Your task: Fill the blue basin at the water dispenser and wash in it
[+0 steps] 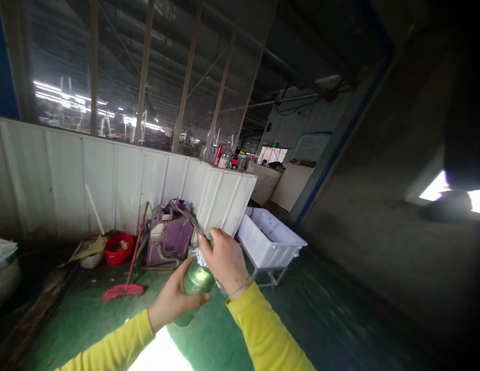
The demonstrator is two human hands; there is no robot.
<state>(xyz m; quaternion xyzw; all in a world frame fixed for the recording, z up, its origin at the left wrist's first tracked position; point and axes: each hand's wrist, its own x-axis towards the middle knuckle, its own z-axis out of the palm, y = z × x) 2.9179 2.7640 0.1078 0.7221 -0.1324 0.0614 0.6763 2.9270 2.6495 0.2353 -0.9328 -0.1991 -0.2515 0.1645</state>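
Head view. Center and lower center of the frame: a green, see-through bottle is held tilted above the green floor, its top leaning toward the right hand. The left hand, entering from the lower left, grasps the body, thumb across the near side. The right hand, entering from the lower right, is curled over the top, its thumb and fingers pinching a teal piece, apparently the cap. Pale, crumpled material shows at the neck; what it is cannot be told.

The step in hand appears to be work on the cap, with one hand bracing and the other gripping. Whether the cap is being loosened or tightened, and whether it is fully seated, cannot be told, since the fingers hide the rim. The next move, as judged from this grip, calls for a steady left hold and a twist or pull from the right, with the bottle brought nearer upright should it contain liquid.

Surroundings: left of center, a red bucket and a pink broom; at center, a purple machine against the low wall; right of center, a white tub on a metal stand.
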